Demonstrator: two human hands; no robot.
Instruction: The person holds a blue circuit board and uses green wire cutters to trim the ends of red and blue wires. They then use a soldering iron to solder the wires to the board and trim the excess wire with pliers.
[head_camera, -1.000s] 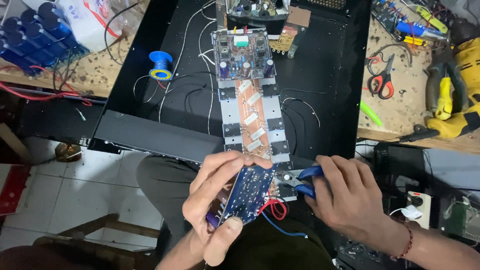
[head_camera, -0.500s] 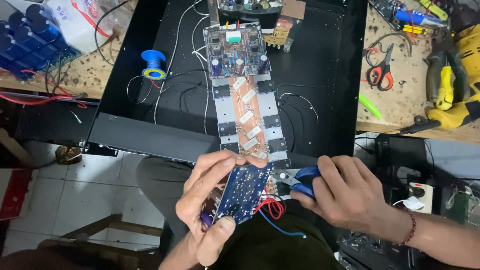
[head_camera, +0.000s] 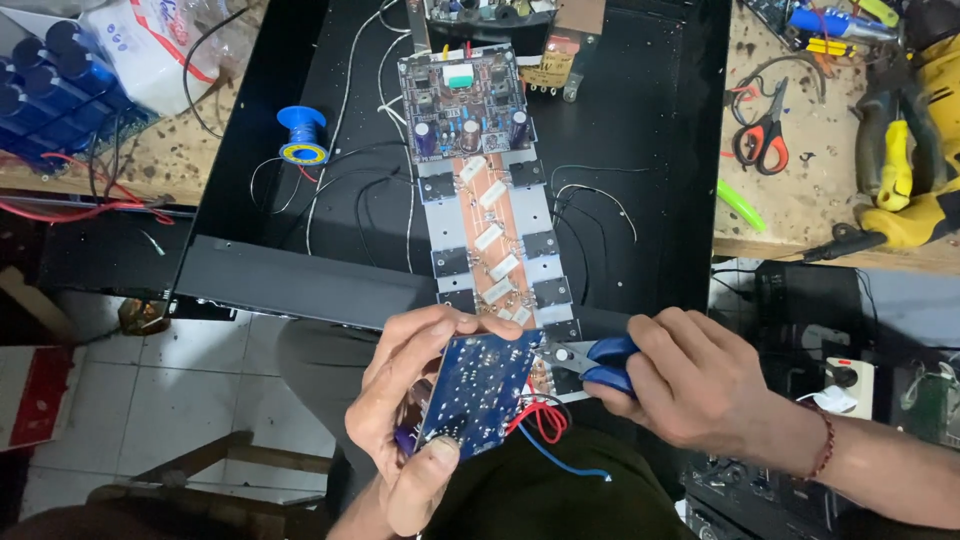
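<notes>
Closest to the camera, the left hand grips a small blue circuit board, thumb pressed on its lower edge and fingers curled over its top and left side, the solder side turned up. Red and blue wires trail from the board's right edge over the person's lap. Just to the right, the right hand is closed around the blue handles of a pair of cutters, whose tip meets the board's upper right corner; the two hands sit near each other, the board between them. Beyond the hands, a long metal strip with a copper centre and white resistors runs away across a black metal chassis, ending at a larger circuit board with dark capacitors. White and black wires loop on the chassis floor, and a blue spool stands at its left. Farther right, on the worn wooden bench, lie red-handled scissors, a green tube and a yellow power tool. At far left, blue capacitors sit grouped beside a white plastic bag.
</notes>
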